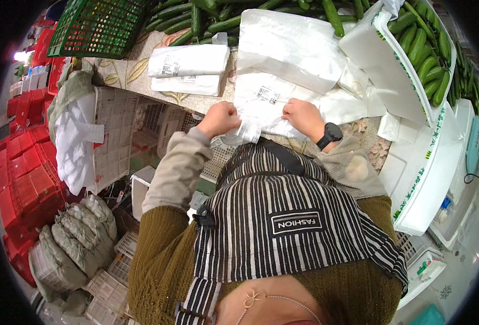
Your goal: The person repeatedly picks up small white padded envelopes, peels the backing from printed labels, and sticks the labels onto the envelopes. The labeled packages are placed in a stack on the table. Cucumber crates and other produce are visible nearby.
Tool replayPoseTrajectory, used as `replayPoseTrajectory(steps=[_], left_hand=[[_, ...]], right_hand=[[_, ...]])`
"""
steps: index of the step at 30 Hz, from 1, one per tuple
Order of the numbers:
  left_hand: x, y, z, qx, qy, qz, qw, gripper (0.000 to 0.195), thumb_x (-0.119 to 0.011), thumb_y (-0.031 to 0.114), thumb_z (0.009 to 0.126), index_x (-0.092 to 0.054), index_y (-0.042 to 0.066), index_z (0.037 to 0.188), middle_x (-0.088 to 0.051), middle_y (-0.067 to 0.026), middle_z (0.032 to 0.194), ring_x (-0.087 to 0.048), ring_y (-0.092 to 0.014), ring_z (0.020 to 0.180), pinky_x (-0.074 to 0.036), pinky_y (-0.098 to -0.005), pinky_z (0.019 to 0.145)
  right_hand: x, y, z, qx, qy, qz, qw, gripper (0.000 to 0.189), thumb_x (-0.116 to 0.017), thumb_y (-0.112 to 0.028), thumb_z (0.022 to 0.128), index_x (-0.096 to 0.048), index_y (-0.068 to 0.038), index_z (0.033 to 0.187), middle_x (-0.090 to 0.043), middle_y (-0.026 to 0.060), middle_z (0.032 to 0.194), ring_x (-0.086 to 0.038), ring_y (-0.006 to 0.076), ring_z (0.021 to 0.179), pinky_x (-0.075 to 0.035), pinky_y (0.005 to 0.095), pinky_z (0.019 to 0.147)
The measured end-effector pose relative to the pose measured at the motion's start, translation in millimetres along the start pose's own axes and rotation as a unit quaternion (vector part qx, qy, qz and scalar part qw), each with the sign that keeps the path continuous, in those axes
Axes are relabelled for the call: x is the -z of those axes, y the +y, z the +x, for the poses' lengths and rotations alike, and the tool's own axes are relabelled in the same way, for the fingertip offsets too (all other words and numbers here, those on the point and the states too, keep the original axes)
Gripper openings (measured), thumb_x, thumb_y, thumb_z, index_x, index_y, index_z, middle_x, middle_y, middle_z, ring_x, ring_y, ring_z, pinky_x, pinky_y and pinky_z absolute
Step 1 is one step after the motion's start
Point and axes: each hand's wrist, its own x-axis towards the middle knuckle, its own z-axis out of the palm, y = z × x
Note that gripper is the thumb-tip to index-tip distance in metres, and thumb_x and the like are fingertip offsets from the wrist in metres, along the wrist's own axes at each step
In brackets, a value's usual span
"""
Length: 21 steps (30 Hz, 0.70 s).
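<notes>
White plastic bags (290,53) lie layered on the flower-patterned cloth in front of me. My left hand (221,119) pinches the gathered near-left edge of a bag with printed marks (259,91). My right hand (304,118), with a black watch (329,136) at its wrist, rests on the right part of that bag with curled fingers; whether it grips the film I cannot tell. Left of them lie two folded stacks of white bags (188,61), one partly over the other. Cucumbers (178,20) are piled along the far side.
A green plastic basket (97,28) stands at the far left of the table. At right are white foam boxes (422,162), one holding cucumbers (418,44). Red crates (28,174) and tied cloth bundles (81,231) stand at left. White crates (113,138) are beside and below the table.
</notes>
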Motion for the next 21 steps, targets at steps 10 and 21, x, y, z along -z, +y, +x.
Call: replayPoseTrajectory(steps=[10, 21], left_hand=[[-12, 43, 63, 0.021, 0.119, -0.328, 0.937, 0.016, -0.07, 0.012, 0.082, -0.072, -0.003, 0.089, -0.069, -0.0084, 0.073, -0.058, -0.009, 0.062, -0.048, -0.0266, 0.059], [-7, -4, 18, -0.025, 0.075, 0.007, 0.997, 0.029, -0.07, 0.025, 0.079, -0.072, -0.002, 0.089, -0.068, -0.02, 0.077, -0.068, -0.028, 0.072, -0.053, -0.0372, 0.07]], right_hand=[[85, -25, 25, 0.129, 0.509, -0.011, 0.851, 0.025, -0.067, -0.001, 0.08, -0.061, -0.003, 0.104, -0.067, 0.0087, 0.095, -0.066, 0.0255, 0.086, -0.051, 0.0335, 0.076], [-9, 9, 2, 0.036, 0.01, -0.041, 0.998, 0.022, -0.074, -0.025, 0.077, -0.06, -0.008, 0.077, -0.057, 0.0077, 0.081, -0.062, 0.0311, 0.076, -0.05, 0.043, 0.063]])
